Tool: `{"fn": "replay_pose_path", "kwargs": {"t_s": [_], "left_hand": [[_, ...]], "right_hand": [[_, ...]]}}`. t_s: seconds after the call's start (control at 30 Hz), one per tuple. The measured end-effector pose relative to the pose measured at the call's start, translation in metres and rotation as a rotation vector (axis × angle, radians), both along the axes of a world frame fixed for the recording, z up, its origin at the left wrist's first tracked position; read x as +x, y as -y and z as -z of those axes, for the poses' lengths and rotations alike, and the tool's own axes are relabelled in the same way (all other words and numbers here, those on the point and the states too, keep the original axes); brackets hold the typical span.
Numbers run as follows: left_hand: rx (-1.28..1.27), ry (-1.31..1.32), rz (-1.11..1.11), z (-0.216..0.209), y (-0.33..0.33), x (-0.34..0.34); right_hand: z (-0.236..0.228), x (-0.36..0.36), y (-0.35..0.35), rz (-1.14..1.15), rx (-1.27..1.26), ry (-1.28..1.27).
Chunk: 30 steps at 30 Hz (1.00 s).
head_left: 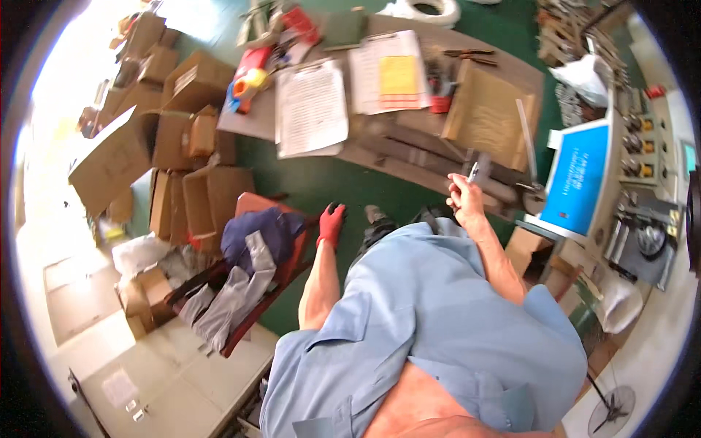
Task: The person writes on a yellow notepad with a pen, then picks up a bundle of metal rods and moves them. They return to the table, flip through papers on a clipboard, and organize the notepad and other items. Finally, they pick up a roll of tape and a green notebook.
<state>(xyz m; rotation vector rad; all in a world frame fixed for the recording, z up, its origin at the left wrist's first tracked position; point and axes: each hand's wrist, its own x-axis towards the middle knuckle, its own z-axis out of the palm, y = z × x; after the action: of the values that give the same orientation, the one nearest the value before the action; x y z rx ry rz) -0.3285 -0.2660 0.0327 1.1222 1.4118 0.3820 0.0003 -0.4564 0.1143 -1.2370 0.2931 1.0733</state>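
Observation:
My right hand (pixel 465 197) is bare and closed on a small silver object (pixel 474 172), too small to name for certain. It is over the near right edge of the table (pixel 365 150), beside a dark metal bar fixture (pixel 438 155). My left hand (pixel 331 225), in a red glove with dark fingertips, hangs below table height, left of my body. Its fingers look loosely apart, and I make out nothing held in them. A chair (pixel 292 252) draped with dark blue and grey clothing (pixel 255 237) stands just left of that hand.
On the table lie clipboards with papers (pixel 312 106), a yellow sheet (pixel 399 77), a shallow cardboard tray (pixel 489 113) and tape rolls (pixel 252 82). Cardboard boxes (pixel 190 139) pile up at left. A blue-topped panel (pixel 575 179) and a machine with knobs (pixel 639 146) stand at right.

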Motion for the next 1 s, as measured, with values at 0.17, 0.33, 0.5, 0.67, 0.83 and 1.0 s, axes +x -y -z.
{"fn": "replay_pose_path", "kwargs": {"t_s": [0.17,0.33,0.5,0.67,0.83,1.0], "left_hand": [[0.088,-0.239,0.076,0.067,-0.026,-0.120],[-0.171,-0.365,0.014,0.089,-0.026,-0.185],[-0.335,-0.095,-0.147,0.056,-0.036,-0.146],[-0.252,0.062,-0.176,0.046,-0.067,-0.099],[-0.133,0.056,-0.193,0.027,-0.102,-0.066],[0.260,-0.115,-0.189,-0.006,-0.144,-0.025]], "right_hand": [[-0.015,-0.059,-0.049,-0.131,0.013,0.060],[-0.010,-0.051,-0.072,-0.058,-0.003,0.147],[-0.016,-0.012,-0.109,-0.078,-0.047,0.176],[0.006,0.056,-0.186,-0.388,-0.348,0.780],[0.050,0.107,-0.274,-0.746,-0.747,1.312],[0.066,0.109,-0.308,-0.889,-0.888,1.153]]}}
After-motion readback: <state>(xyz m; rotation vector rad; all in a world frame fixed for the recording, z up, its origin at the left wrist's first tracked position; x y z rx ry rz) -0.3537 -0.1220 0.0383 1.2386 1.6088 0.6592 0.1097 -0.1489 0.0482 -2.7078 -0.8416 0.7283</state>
